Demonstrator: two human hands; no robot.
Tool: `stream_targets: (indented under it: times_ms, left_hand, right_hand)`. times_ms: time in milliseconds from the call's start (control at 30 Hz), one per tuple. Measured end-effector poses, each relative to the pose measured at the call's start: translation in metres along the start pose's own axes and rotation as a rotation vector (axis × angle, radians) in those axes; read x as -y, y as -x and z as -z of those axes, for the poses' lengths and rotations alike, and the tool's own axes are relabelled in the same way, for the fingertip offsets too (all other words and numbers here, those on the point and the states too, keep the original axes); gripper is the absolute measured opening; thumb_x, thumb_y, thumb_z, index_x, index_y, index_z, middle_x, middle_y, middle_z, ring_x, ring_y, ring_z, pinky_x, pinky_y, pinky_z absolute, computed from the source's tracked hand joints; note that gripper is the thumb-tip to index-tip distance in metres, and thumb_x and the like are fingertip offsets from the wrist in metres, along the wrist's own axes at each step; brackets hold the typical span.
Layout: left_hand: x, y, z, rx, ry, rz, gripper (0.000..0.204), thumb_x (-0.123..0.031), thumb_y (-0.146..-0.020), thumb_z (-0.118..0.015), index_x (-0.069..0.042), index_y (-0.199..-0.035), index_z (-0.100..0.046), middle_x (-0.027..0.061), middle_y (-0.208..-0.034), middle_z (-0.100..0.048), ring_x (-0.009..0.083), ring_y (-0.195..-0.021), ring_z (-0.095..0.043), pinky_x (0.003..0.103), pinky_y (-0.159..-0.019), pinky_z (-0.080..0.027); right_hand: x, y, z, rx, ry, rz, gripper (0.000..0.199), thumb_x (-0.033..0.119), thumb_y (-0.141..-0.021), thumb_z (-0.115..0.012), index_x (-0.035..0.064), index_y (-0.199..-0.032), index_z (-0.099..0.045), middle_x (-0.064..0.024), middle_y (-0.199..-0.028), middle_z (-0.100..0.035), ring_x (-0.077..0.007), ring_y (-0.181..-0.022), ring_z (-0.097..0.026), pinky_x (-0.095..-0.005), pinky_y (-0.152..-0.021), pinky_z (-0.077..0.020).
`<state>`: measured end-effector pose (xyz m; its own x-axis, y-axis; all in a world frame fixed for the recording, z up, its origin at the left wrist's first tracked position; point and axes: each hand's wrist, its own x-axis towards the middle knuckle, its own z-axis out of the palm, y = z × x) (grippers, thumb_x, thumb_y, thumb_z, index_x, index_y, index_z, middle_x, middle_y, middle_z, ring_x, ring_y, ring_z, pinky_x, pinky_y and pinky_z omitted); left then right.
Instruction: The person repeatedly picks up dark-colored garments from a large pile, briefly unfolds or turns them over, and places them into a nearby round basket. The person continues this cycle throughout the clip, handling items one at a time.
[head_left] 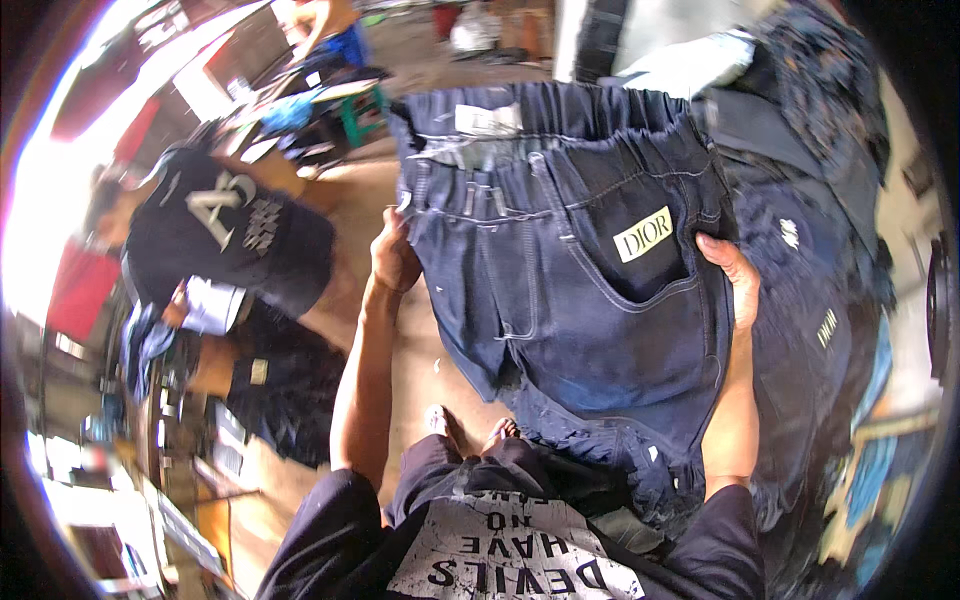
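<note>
At the right, a heap of dark garments is spread. Before it, dark denim bottoms are held up, waistband uppermost, between both hands: the left edge is grasped by the left hand below the waistband, the right edge by the right hand, beside the pocket. Between the grips, a pale yellow patch is borne.

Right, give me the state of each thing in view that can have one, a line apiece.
Dark shorts: held up, front facing the wearer of the camera, clear of the floor.
Waistband: gathered, its top gaping open.
Pale patch: attached to the front, slightly tilted.
Left hand: closed on one side edge.
Right hand: gripping the opposite edge, thumb in front.
Garment pile: heaped, rumpled.
</note>
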<state>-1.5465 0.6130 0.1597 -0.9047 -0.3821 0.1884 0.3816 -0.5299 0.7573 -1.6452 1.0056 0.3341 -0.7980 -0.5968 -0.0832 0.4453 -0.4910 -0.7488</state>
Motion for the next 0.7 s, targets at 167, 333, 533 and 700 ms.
stream_targets:
  times_ms: [167,333,533,700]
  left_hand:
    - [-0.07,0.135,0.059,-0.361,-0.315,0.28,0.067,-0.02,-0.089,-0.081,-0.004,-0.148,-0.052,0.0106,-0.134,-0.066,0.0235,-0.119,-0.066,0.041,-0.107,-0.052]
    - [-0.066,0.326,0.097,-0.456,-0.565,0.342,0.064,-0.013,-0.08,-0.091,-0.004,-0.137,-0.063,0.0047,-0.123,-0.072,0.0164,-0.109,-0.067,0.035,-0.103,-0.052]
    - [-0.056,0.602,0.101,-0.939,-0.559,0.205,0.073,-0.004,-0.069,-0.09,-0.006,-0.137,-0.063,0.0015,-0.126,-0.069,0.0145,-0.119,-0.059,0.033,-0.11,-0.045]
    - [-0.035,0.803,0.053,-1.34,-0.5,0.13,0.039,-0.005,-0.082,-0.087,-0.006,-0.116,-0.07,0.0012,-0.108,-0.072,0.0105,-0.102,-0.063,0.03,-0.094,-0.053]
  right_hand:
    - [-0.1,-0.051,-0.004,0.09,0.266,-0.17,0.06,0.02,-0.086,-0.08,0.0047,-0.141,-0.061,-0.0123,-0.126,-0.072,-0.0248,-0.111,-0.07,-0.0392,-0.101,-0.0554]
    - [-0.277,-0.048,-0.002,0.33,0.968,-0.122,0.049,0.023,-0.085,-0.092,0.0029,-0.124,-0.07,-0.0041,-0.116,-0.073,-0.0141,-0.106,-0.065,-0.0312,-0.098,-0.0504]
    - [-0.466,0.094,-0.055,0.691,0.597,-0.46,0.036,-0.01,-0.091,-0.07,0.0044,-0.123,-0.064,-0.0034,-0.114,-0.073,-0.0133,-0.107,-0.068,-0.0315,-0.094,-0.0548]
    - [-0.556,0.239,-0.123,0.887,0.73,-0.834,0.038,-0.01,-0.089,-0.067,0.0042,-0.125,-0.062,-0.004,-0.117,-0.07,-0.0137,-0.107,-0.067,-0.0308,-0.093,-0.0569]
